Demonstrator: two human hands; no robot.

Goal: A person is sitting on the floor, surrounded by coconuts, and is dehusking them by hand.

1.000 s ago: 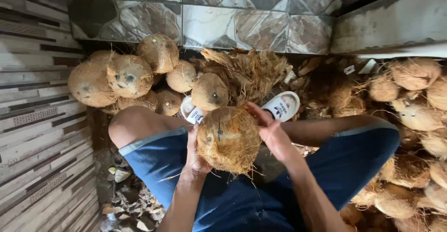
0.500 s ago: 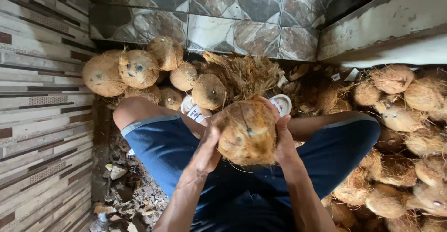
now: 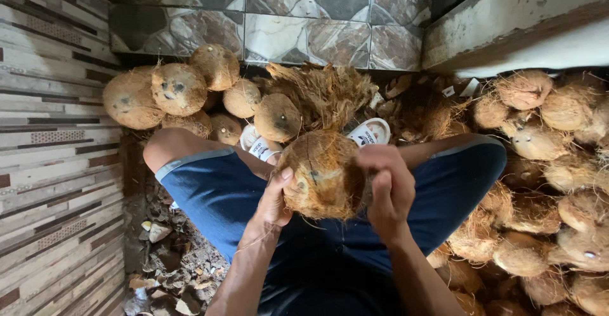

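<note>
Both hands clamp the husked coconut (image 3: pixel 323 175) above the lap: left hand (image 3: pixel 274 202) cradling, right hand (image 3: pixel 387 186) gripping fibre. Fibrous, round shell — a hard tug could slip it free.

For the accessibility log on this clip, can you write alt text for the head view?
Seen from above, a seated person in blue shorts holds a husked coconut over the lap, left hand under its side, right hand gripping its fibres. Cleaned coconuts are piled at upper left by a tiled wall, hairier ones at right, husk scraps on the floor.
</note>
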